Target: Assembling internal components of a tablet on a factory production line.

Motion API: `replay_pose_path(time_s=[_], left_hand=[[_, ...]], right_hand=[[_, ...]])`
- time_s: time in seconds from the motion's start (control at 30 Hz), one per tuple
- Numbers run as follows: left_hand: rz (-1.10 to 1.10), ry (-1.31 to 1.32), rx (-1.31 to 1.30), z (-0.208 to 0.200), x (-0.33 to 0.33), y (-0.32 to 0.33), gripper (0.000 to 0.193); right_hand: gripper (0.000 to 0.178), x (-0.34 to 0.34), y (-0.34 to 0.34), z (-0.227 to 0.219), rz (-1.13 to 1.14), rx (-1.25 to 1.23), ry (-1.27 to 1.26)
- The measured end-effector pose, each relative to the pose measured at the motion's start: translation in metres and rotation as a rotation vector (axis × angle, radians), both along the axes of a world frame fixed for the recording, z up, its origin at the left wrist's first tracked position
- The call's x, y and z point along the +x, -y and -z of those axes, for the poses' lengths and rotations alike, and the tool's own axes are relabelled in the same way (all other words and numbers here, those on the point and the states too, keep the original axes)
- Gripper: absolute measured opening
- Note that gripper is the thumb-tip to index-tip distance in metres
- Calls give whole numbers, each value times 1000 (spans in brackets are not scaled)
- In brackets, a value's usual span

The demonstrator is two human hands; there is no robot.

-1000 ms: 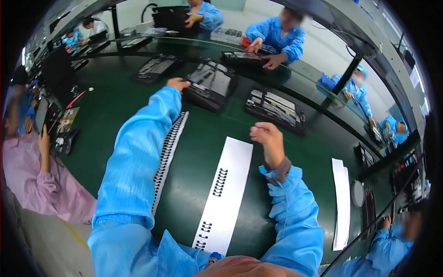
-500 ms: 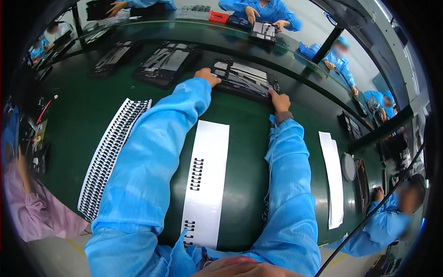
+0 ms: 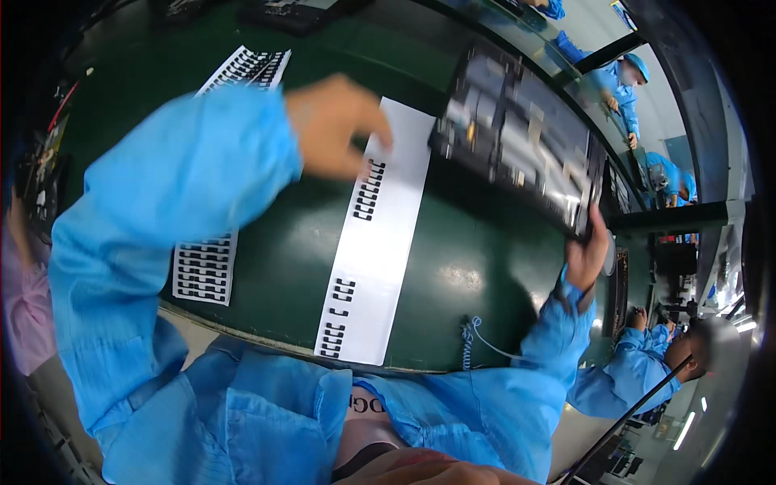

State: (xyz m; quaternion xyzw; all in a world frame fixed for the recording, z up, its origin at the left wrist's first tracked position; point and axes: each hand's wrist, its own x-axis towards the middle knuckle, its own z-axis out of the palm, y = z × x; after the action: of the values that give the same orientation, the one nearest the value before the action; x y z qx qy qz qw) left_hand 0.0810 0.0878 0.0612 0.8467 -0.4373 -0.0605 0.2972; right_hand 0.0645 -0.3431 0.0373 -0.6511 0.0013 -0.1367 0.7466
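My right hand (image 3: 588, 252) grips the near right corner of an opened tablet (image 3: 525, 145), a flat black housing with grey and silver inner parts showing. It is held tilted on the right and blurred by motion. My left hand (image 3: 335, 129), also smeared, is off the tablet, with thumb and fingers apart and nothing seen between them. Below that hand lies a long white backing sheet (image 3: 384, 259) carrying a few rows of small black C-shaped stickers (image 3: 370, 190). A fuller sticker sheet (image 3: 204, 271) lies further left, partly hidden by my left sleeve.
Another opened tablet (image 3: 295, 10) rests at the far edge of the green table (image 3: 275, 283). A coiled blue cord (image 3: 467, 343) hangs near my right forearm. A co-worker (image 3: 630, 380) sits at the right, and a pink sleeve (image 3: 28, 311) shows at the left.
The tablet has come off the far part of the table and swung to the right in my right hand. My left hand has let go and drawn back over the white sheet. The view has turned.
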Motion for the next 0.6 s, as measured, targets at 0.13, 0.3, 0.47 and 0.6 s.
replay_pose_path(time_s=[0.13,0.3,0.47,0.6], left_hand=[[65,137,9,54,-82,-1,46],[42,148,-18,62,-99,15,47],[120,127,67,42,-92,15,42],[94,185,66,45,-80,12,41]], right_hand=[[8,-64,-22,11,53,323,-269],[14,-88,-22,27,149,-179,-288],[16,-82,-46,-8,208,-928,43],[15,-70,-154,-24,-138,-1099,284]])
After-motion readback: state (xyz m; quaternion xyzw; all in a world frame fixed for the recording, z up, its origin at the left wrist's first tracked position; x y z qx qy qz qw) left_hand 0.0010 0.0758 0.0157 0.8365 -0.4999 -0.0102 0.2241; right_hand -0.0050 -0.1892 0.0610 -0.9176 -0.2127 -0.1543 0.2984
